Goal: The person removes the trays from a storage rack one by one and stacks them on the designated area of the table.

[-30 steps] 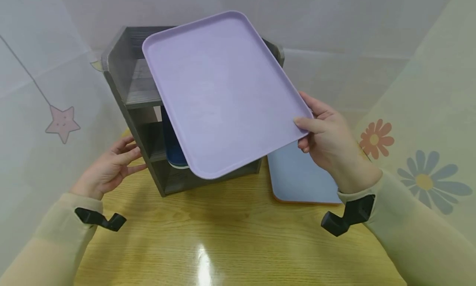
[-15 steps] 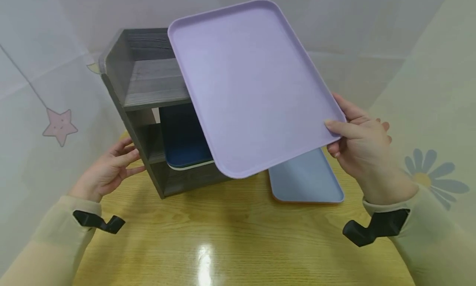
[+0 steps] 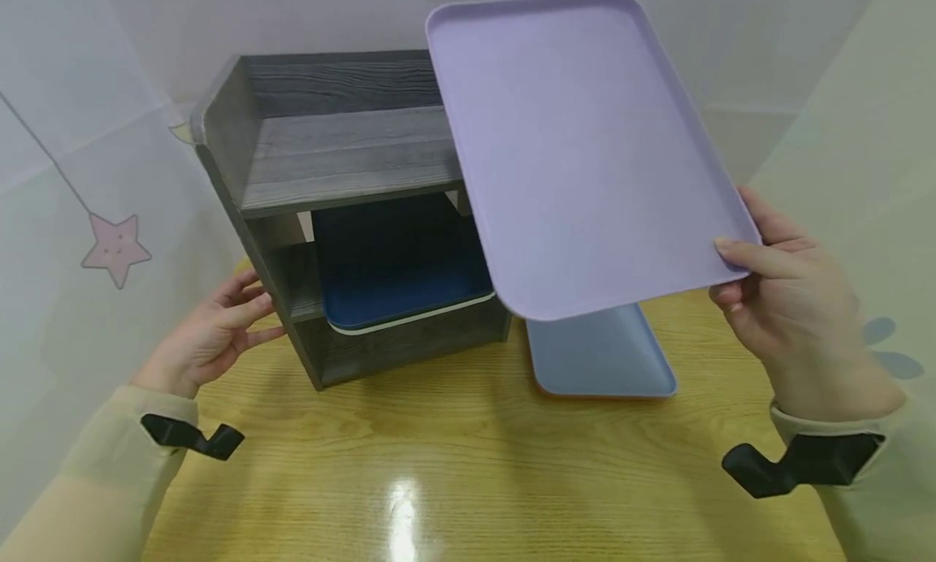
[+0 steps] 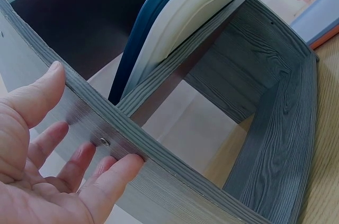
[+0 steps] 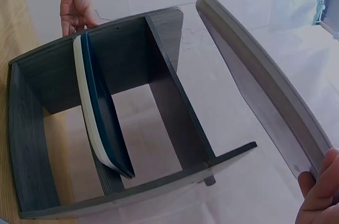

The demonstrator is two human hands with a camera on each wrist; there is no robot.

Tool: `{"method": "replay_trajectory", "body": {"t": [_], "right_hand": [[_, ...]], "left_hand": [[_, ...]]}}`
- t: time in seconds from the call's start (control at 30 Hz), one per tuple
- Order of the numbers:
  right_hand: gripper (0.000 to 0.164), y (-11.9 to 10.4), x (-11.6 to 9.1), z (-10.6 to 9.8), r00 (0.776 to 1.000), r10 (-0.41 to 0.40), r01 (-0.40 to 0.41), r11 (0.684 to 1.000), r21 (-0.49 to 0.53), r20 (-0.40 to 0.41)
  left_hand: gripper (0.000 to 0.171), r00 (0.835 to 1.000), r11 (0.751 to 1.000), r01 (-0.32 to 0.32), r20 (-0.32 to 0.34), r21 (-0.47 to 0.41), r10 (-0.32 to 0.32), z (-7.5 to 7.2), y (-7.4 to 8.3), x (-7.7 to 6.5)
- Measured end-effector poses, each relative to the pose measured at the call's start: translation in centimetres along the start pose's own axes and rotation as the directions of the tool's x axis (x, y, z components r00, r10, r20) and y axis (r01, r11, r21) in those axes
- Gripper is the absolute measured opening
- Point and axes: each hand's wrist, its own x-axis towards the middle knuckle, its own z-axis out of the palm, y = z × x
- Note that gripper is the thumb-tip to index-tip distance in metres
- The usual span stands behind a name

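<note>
My right hand (image 3: 797, 302) grips the lower right corner of a lilac tray (image 3: 585, 156), thumb on its face and fingers behind. The tray is held up tilted, in front of the right part of a grey wooden shelf unit (image 3: 351, 148), hiding that part in the head view. My left hand (image 3: 212, 326) rests its fingertips against the outside of the unit's left side panel (image 4: 106, 123), fingers loosely spread. On the middle shelf lies a dark blue tray (image 3: 402, 261) on top of a cream tray (image 4: 180, 17), both jutting out at the front.
Right of the unit, a light blue tray (image 3: 600, 355) lies over an orange tray (image 3: 578, 396) on the wooden table (image 3: 329, 473). Pale curtains printed with a pink star (image 3: 117, 249) hang behind and at the sides.
My right hand has carried the lilac tray to the right, away from the shelf unit, uncovering the dark blue tray and the top shelf. My left hand has stayed nearly still.
</note>
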Motion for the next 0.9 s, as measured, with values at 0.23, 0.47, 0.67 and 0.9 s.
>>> {"method": "replay_trajectory", "body": {"t": [0.23, 0.47, 0.67, 0.9], "right_hand": [[0.057, -1.2, -1.1, -1.5, 0.998, -0.03, 0.032, 0.999, 0.031, -0.054], [0.059, -2.0, -2.6, -3.5, 0.987, -0.067, 0.073, 0.997, 0.036, -0.144], [0.059, -2.2, -3.8, -5.8, 0.989, -0.078, 0.089, 0.993, 0.082, -0.128], [0.055, -2.3, -4.9, -8.0, 0.991, -0.073, 0.087, 0.99, 0.116, -0.116]], "left_hand": [[0.045, 1.0, 1.0, -0.011, 0.008, -0.003, 0.011, 0.1, -0.1, 0.0], [0.044, 0.999, 0.999, -0.04, 0.029, -0.016, 0.041, 0.0, -0.2, -0.1], [0.044, 0.999, 0.999, -0.04, 0.029, -0.022, 0.041, 0.0, -0.3, -0.1], [0.046, 0.999, 0.999, -0.033, 0.019, -0.021, 0.033, 0.1, -0.2, -0.1]]}}
